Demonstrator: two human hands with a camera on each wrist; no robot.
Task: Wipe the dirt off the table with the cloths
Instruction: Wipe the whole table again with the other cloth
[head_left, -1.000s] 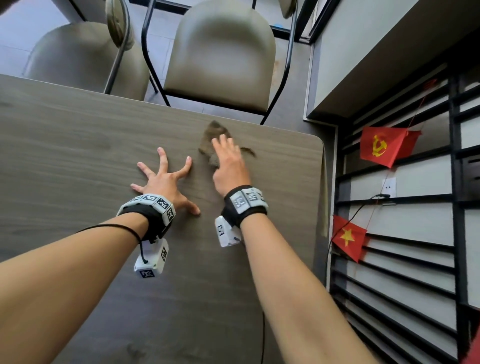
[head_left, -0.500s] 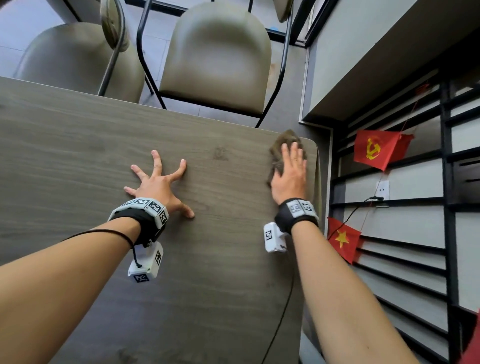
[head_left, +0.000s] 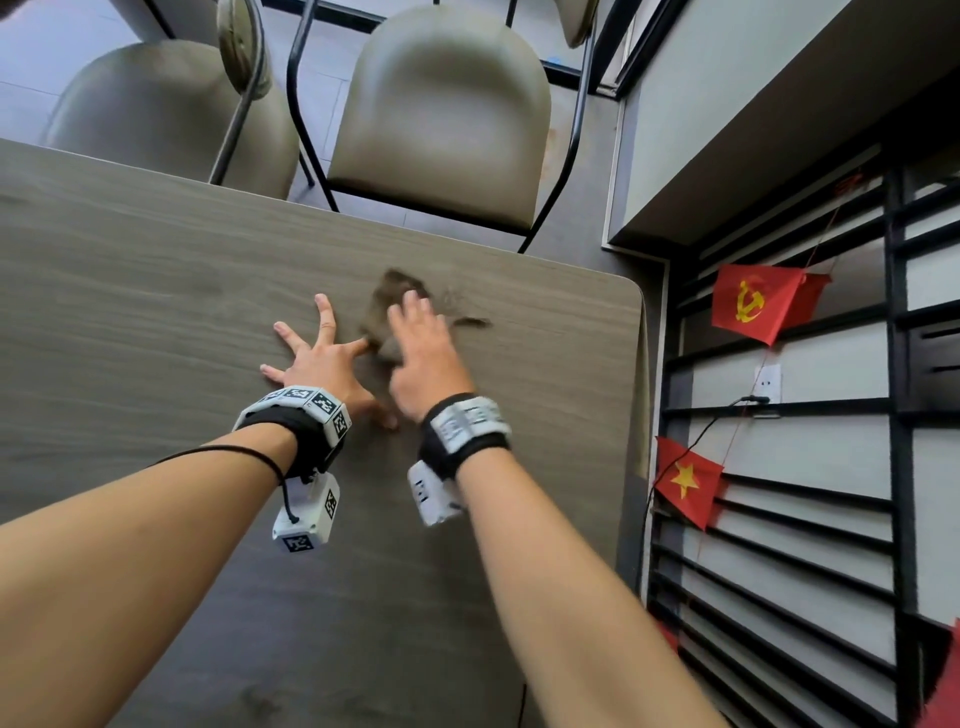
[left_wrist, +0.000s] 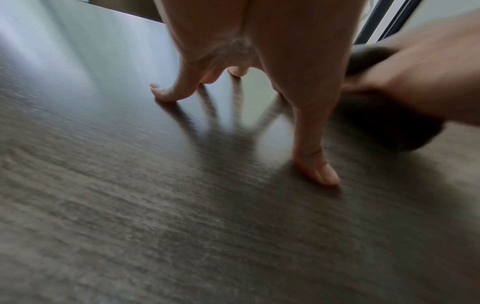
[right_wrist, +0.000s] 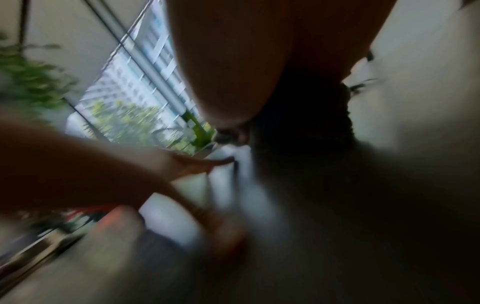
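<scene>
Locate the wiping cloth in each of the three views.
Head: the cloth lies at centre on the table, under the right hand's fingers.
Left wrist: the cloth is a dark lump at the right edge, under the right hand.
Right wrist: too blurred and dark to tell.
Shared landmark: the left hand, spread beside the cloth.

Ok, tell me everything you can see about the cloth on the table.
The cloth is a small, dark brown-grey rag, crumpled rather than folded and blurred. It lies on the wood-grain table, toward the far right corner. The right hand presses flat on it with straight fingers, covering its middle. The left hand, spread on the table, has a fingertip at the cloth's left edge; contact is unclear.
</scene>
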